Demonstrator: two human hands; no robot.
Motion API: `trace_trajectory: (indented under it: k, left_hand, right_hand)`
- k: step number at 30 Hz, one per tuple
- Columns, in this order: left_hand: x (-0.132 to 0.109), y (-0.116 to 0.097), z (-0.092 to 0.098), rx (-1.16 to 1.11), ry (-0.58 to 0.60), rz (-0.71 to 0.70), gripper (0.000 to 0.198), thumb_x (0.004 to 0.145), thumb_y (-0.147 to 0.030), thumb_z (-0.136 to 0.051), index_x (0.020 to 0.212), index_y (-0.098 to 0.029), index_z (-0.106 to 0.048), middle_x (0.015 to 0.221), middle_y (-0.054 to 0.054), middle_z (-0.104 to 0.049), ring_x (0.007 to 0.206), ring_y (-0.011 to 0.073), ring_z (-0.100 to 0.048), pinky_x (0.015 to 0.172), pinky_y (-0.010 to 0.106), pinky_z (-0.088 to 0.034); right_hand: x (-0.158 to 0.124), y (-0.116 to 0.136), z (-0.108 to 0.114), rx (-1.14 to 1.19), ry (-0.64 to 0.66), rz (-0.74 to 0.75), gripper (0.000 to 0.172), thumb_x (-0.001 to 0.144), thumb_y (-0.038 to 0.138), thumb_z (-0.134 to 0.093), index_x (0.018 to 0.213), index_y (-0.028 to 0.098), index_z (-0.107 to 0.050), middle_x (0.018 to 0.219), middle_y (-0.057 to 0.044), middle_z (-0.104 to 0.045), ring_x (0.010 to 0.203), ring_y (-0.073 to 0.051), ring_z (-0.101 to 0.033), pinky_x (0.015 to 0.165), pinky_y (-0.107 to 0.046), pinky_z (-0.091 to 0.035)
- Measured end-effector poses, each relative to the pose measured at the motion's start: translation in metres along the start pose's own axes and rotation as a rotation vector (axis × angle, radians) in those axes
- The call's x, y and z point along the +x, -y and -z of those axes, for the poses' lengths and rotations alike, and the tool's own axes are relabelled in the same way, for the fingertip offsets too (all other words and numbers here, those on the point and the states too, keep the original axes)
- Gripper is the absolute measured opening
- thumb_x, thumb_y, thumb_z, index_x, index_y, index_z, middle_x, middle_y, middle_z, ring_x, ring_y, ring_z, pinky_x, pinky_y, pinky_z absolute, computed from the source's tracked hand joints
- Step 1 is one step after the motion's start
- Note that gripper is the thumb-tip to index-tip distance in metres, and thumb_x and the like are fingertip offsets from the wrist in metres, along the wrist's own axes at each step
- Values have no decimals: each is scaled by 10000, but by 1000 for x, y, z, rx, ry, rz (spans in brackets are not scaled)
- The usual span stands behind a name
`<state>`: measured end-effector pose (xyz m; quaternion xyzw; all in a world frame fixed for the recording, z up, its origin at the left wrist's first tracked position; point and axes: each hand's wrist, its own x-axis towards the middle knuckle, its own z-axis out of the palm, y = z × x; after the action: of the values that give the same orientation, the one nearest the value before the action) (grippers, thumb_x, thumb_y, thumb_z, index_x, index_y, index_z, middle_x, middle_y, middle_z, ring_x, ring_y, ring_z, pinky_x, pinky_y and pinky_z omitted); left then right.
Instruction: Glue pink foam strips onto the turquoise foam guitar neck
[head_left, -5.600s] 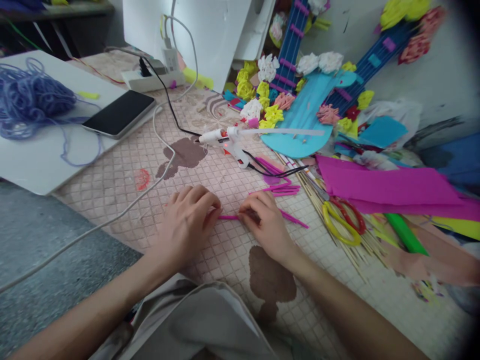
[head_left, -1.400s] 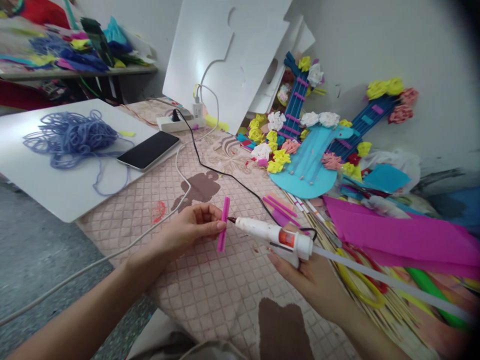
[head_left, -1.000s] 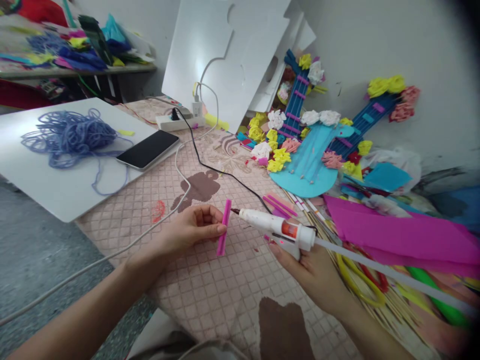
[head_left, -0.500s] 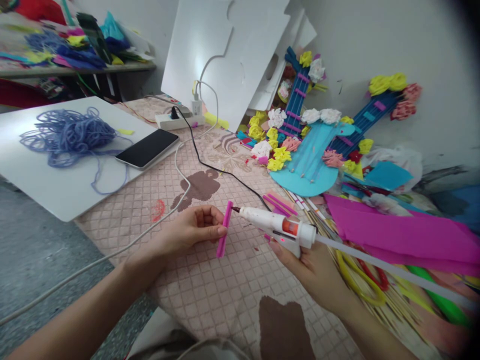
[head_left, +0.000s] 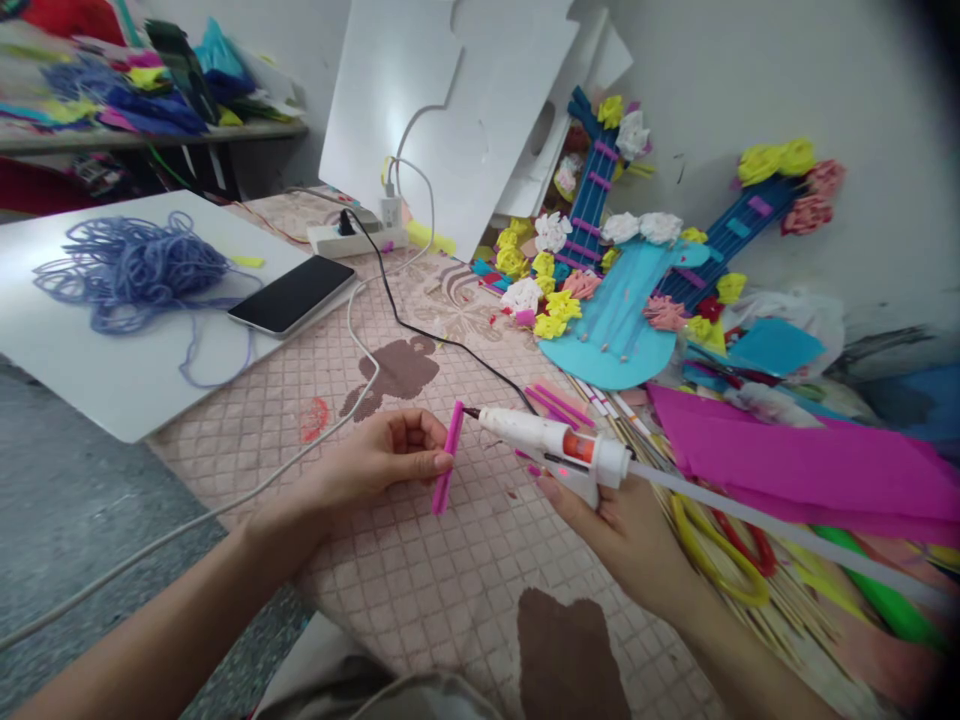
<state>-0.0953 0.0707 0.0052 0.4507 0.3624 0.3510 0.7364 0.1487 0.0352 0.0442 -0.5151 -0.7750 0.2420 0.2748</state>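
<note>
Between the thumb and fingers of my left hand [head_left: 409,450] is a narrow magenta strip [head_left: 448,462], folded lengthwise and held nearly upright. My right hand [head_left: 622,535] grips a white hot glue gun [head_left: 551,445] with a small lit red light. A long translucent glue stick [head_left: 750,520] sticks out of its back end. The gun's dark nozzle points left, at the strip's upper end; I cannot tell whether they touch. More magenta strips [head_left: 556,405] lie on the table beyond the gun.
A phone [head_left: 292,295] and tangled blue yarn [head_left: 142,268] rest on a white board [head_left: 45,350] at left. Cables run from a power strip [head_left: 356,238]. Flower-trimmed paper guitars [head_left: 611,340] lean at the back. Yellow-handled scissors [head_left: 724,565], sticks and magenta sheets [head_left: 810,460] lie right.
The glue gun has shifted very slightly left and down, its nozzle still by the strip's upper end. Both hands keep their holds, and the view has moved a little.
</note>
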Motion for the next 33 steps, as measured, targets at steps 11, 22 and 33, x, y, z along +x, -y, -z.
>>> trace_trajectory:
  k: [11,22,33]
  left_hand:
    - [0,-2,-1,2,13,13,181,706,-198,-735,722,-149,-561,681,-37,-572,620,76,-507,599,213,-386]
    - [2,3,3,-14,18,-24,178,714,-208,-737,747,-142,-576,695,-34,-578,626,69,-517,593,199,-398]
    - [2,4,4,-63,-10,-14,200,702,-205,-750,785,-141,-580,723,-21,-602,634,74,-538,597,197,-415]
  right_hand:
    - [0,2,2,-26,-11,12,164,883,313,-527,1006,244,-610,863,-22,-641,786,-195,-617,713,-337,-522]
    - [-11,5,3,-41,69,-5,157,895,334,-501,849,212,-588,786,-15,-598,749,-177,-581,671,-300,-480]
    - [-10,7,2,-33,91,31,149,905,328,-488,825,215,-543,759,1,-560,693,-155,-542,621,-277,-443]
